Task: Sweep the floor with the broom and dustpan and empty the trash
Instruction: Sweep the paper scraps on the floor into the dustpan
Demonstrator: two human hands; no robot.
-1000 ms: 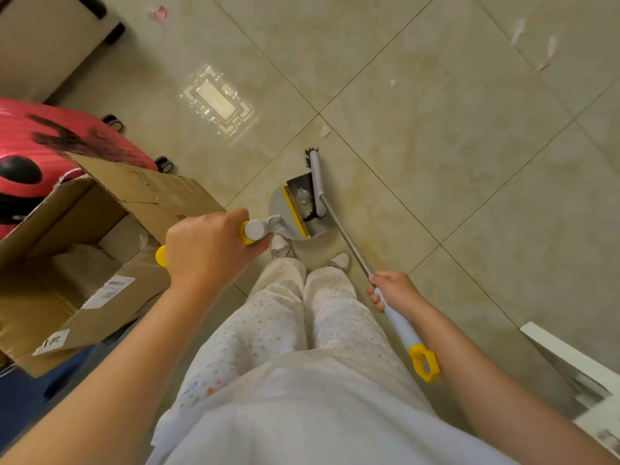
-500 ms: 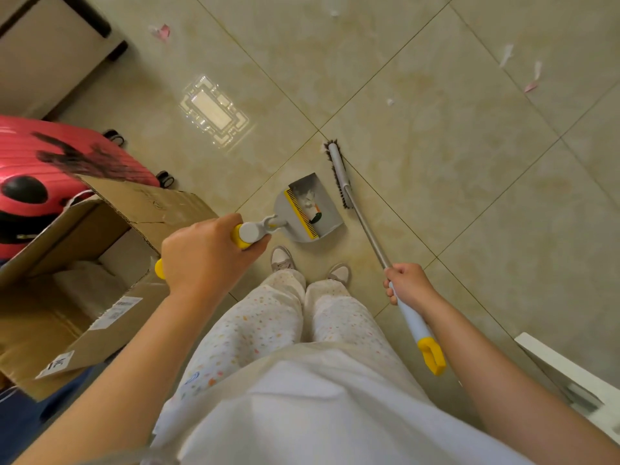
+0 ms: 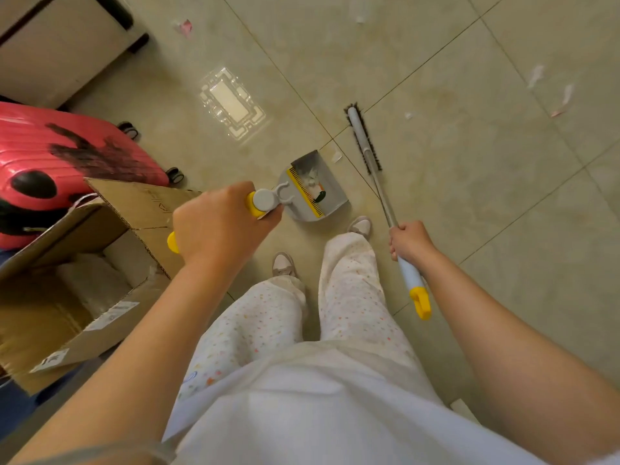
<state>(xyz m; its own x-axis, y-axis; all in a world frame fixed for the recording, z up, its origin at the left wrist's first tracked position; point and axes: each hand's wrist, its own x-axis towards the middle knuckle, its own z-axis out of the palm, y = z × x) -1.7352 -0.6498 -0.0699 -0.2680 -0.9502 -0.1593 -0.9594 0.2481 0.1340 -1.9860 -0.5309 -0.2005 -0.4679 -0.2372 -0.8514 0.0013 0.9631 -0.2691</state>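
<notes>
My left hand grips the yellow-ended handle of the grey dustpan, whose pan rests on the tiled floor just ahead of my feet and holds some white scraps and a dark bit. My right hand grips the pale blue grip of the broom. The broom head lies on the floor to the right of the pan, apart from it. A small white scrap lies between pan and broom head. More paper scraps lie at the far right, and a pink one at the top left.
An open cardboard box stands at my left, with a red suitcase behind it. A cabinet fills the top left corner. A ceiling light reflects off the tiles ahead. A white object's corner shows low right.
The broom head left the dustpan and swung out to the right, away from it. The dustpan stayed roughly in place. My right foot stepped forward.
</notes>
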